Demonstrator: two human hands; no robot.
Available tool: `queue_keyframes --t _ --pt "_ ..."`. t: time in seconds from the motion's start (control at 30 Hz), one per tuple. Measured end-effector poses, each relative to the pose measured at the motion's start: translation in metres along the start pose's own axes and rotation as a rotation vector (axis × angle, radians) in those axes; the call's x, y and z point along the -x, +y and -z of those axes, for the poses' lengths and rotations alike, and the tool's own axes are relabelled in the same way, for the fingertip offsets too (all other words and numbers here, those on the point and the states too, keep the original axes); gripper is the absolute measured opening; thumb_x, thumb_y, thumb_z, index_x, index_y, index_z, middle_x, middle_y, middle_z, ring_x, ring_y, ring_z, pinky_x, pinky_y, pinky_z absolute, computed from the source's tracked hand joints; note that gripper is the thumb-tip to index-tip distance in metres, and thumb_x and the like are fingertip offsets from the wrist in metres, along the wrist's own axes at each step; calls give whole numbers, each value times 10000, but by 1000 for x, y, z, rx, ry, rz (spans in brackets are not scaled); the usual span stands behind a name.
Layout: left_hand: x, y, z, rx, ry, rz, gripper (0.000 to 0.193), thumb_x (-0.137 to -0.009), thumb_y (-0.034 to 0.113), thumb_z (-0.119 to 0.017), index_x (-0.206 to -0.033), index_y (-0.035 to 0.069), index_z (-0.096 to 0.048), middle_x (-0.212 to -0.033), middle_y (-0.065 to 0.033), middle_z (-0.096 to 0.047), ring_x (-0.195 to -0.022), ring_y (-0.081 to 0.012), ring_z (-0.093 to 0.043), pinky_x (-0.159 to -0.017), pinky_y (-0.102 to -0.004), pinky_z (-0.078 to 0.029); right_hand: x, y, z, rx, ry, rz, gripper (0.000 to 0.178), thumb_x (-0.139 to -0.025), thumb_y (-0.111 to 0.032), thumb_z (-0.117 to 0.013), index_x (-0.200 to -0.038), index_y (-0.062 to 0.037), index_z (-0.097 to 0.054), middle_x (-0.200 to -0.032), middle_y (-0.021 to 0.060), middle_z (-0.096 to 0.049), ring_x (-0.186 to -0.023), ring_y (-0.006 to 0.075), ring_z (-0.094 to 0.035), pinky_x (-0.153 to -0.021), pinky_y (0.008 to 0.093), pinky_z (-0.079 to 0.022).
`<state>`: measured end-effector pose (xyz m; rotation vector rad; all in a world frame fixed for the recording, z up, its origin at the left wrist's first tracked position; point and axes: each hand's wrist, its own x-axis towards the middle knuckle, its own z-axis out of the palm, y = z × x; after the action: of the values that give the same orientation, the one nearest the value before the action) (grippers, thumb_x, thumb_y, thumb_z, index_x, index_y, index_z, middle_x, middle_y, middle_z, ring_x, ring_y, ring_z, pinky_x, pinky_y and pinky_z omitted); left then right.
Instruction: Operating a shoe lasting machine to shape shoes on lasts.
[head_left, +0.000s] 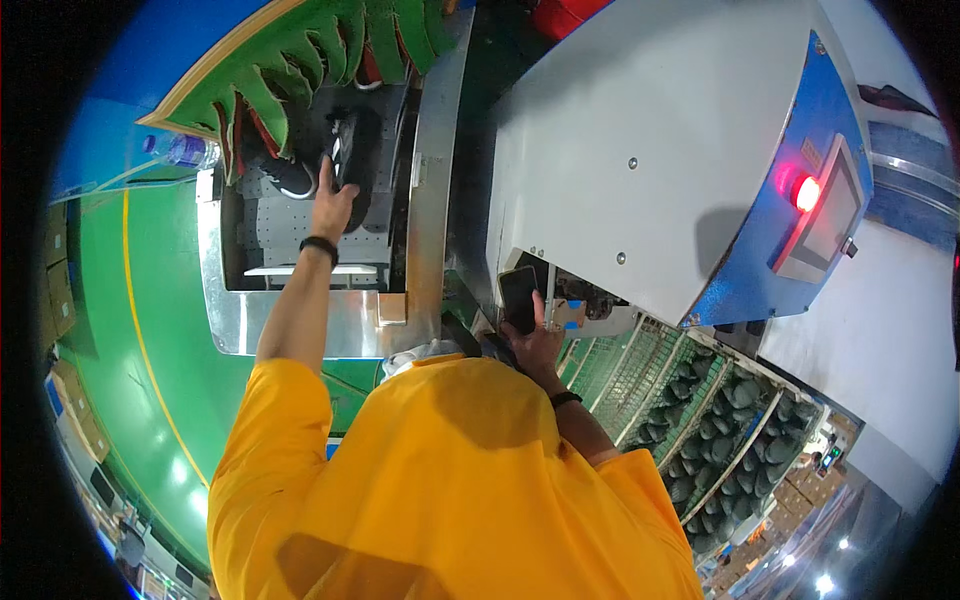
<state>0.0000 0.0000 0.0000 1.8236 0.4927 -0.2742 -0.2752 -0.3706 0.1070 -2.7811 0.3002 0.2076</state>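
**Black shoe in front of the green curtain**

On the near side of the green curtain [265, 110], a black shoe [362, 150] lies on the perforated bed [270, 230]. The left hand [333, 207] touches it, thumb and forefinger spread; whether its hidden fingers grip, I cannot tell. Well right of the curtain, the right hand [540, 347] has its fingers closed around a dark, phone-like slab [518, 297]. The shoe should be light, its upper yielding and sole firmer, best held across the middle; the slab looks stiff, slick and breakable, best taken by its long edges.
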Motion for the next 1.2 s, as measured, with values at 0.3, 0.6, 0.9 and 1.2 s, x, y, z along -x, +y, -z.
queue_keyframes --t 0.3,0.6,0.9,1.2 --pt "203 76 91 718 -277 147 614 -883 62 -545 -1465 -9 -363 -1340 -132 -551 -1207 -227 -558 -1035 -325 -434 14 -12 4 118 127 15 928 -801 -467 -741 -1490 -32 -296 -1224 246 -584 -1103 393 -576 -981 484 -430" --pt "350 111 81 771 -544 -246 772 -627 239 -913 -1313 81 -595 -1456 -194 -426 -1308 -308 -467 -1069 -420 -391 33 -40 160 -1304 -563 105 983 -760 -235 -836 -1518 -81 -230 -1488 161 -367 -1331 292 -408 -1096 441 -320" --pt "411 194 -136 541 -710 -395 1245 -627 363 -919 -1471 -96 -128 -1475 -215 -345 -1364 -271 -354 -1129 -370 -290 48 -23 255 -1240 327 546 1291 -666 -339 -891 -1534 -27 13 -1494 151 -288 -1321 270 -393 -1122 400 -302" --pt "452 235 -240 -185 -537 -184 715 -908 618 -489 -1094 -68 -566 -1067 -339 -613 -1051 -477 -583 -897 -482 -474 73 72 274 -1213 308 57 1144 -709 -78 -802 -1537 -5 -15 -1418 155 -387 -1230 244 -476 -1045 352 -397"
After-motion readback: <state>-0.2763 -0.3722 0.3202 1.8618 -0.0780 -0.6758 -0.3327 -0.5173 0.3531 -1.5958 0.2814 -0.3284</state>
